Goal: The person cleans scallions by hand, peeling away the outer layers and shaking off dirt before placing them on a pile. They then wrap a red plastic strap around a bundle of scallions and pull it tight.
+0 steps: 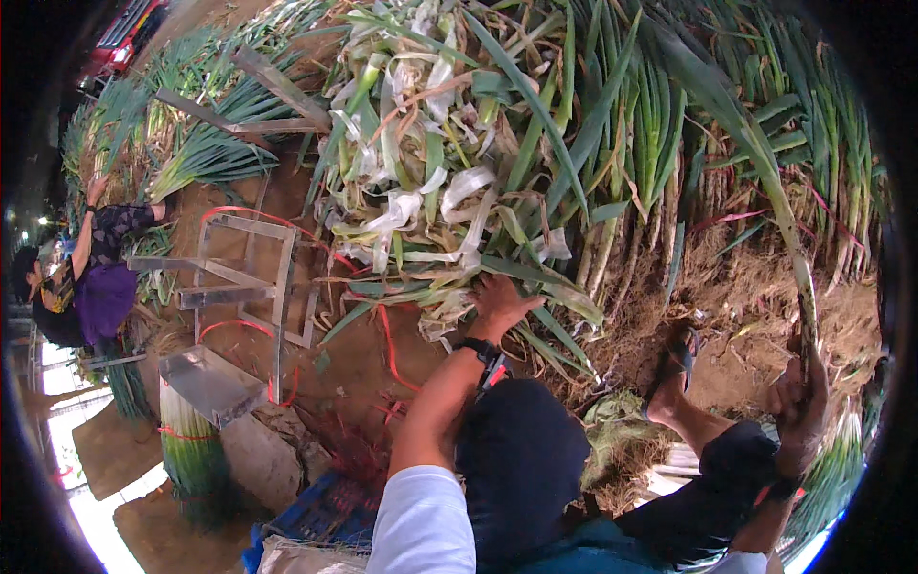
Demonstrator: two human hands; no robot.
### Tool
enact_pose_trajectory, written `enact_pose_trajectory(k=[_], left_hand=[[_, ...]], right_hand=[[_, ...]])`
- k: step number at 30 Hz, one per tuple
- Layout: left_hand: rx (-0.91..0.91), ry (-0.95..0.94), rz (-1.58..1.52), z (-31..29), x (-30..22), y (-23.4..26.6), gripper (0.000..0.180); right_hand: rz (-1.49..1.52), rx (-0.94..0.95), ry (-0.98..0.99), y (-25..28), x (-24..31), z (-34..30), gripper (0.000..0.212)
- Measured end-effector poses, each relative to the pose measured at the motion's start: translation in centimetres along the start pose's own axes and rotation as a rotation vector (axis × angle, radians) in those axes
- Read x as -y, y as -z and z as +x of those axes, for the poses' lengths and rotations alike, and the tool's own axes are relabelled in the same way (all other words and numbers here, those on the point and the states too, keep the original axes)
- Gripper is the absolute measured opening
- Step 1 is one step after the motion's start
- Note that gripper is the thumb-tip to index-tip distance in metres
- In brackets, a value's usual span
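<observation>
My right hand (801,407) is closed around the lower end of a long green onion (786,220), whose pale stalk rises and widens into green leaves leaning to the upper left. On a heap of peeled leaves and white skins (421,163) rests my left hand (502,304), its fingers spread over the near edge. The thumb points right, and nothing shows held there. Loose green leaves (550,282) lie beside that hand. To the right of the heap stand untrimmed green onions (655,143), packed together with brown roots.
Left of the heap is a metal frame (284,306) with red strapping (387,349). A tied bundle of green onions (191,440) stands near a blue crate (320,512). Another person (100,277) works at far left. My sandalled foot (677,368) is on the soil.
</observation>
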State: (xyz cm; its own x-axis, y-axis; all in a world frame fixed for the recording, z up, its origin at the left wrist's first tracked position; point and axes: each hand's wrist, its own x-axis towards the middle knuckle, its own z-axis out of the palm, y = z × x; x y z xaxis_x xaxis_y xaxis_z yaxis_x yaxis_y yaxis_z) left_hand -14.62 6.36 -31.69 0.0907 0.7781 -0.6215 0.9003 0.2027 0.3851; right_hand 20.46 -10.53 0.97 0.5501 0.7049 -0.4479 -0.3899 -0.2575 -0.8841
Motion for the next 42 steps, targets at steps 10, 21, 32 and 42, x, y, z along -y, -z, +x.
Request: enact_pose_trajectory(k=[10,21,32,42], left_hand=[[-0.018,-0.117,-0.224,-11.6,15.4,0.6,0.092],[0.121,0.174,-1.190,-22.7,24.3,-3.8,0.030],[-0.364,-0.620,-0.414,-22.2,-9.0,36.4,0.054],[-0.664,-0.397,-0.248,-15.7,7.3,20.8,0.038]], right_hand=[[-0.306,0.023,-0.110,-0.5,-2.0,1.6,0.032],[-0.301,0.306,0.106,-4.0,-5.4,0.5,0.020],[-0.143,0.197,-0.108,-4.0,-1.3,-0.5,0.017],[0.031,0.062,-0.186,2.8,-2.2,3.1,0.026]])
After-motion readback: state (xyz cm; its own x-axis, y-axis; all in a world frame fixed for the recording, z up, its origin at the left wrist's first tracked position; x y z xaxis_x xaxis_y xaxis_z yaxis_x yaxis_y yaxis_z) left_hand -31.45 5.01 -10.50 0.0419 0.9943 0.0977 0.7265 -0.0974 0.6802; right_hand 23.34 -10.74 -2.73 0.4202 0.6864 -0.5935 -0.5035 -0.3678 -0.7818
